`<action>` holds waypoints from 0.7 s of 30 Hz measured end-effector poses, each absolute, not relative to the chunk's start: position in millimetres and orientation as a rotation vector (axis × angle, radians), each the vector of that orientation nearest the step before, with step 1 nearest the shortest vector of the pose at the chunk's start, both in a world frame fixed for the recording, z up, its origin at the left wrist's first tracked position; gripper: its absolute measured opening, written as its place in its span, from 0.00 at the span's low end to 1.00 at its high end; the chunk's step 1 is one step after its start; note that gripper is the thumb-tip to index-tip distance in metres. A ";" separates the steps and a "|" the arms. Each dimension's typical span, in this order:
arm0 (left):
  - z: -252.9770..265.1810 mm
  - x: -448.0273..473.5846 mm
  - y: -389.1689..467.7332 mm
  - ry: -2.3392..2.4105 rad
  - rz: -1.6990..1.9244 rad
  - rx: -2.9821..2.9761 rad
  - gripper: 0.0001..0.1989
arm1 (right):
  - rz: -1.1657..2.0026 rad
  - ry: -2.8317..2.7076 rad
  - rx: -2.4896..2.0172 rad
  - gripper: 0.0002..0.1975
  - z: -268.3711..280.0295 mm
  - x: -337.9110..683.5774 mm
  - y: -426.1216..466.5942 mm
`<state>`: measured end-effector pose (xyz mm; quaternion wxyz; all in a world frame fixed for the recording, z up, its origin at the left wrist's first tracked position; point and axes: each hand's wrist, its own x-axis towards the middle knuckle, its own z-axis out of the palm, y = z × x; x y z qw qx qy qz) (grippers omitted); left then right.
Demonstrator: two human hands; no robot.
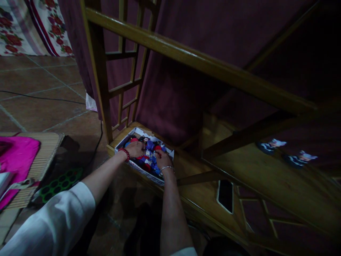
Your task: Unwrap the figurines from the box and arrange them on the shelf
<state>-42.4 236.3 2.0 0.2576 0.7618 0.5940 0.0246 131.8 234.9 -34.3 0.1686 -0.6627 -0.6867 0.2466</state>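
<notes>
My left hand (136,149) and right hand (163,161) reach among small blue-and-red figurines (149,154) in a white rectangular box (171,154); whether either grip is closed, I cannot tell.

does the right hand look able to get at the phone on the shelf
Probably yes: nothing covers the phone, and the front of the shelf looks open, though the right hand would first leave the box.

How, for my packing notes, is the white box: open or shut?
Open: no lid covers the box; figurines show inside, around the left hand and right hand.
</notes>
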 end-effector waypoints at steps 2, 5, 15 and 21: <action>0.5 -44.2 237.3 1.606 0.078 2.045 0.13 | 0.692 -1.923 -1.887 0.13 -30.3 131.8 234.0; -1.6 -46.1 240.0 1.624 0.093 2.014 0.13 | 0.748 -1.905 -1.696 0.15 -23.2 127.2 231.8; -4.1 -41.0 244.1 1.550 0.183 1.977 0.13 | 0.837 -1.968 -1.631 0.17 -23.7 110.0 229.8; -12.6 -55.8 250.0 1.676 0.177 1.981 0.13 | 0.755 -1.966 -1.718 0.16 -18.2 113.9 228.3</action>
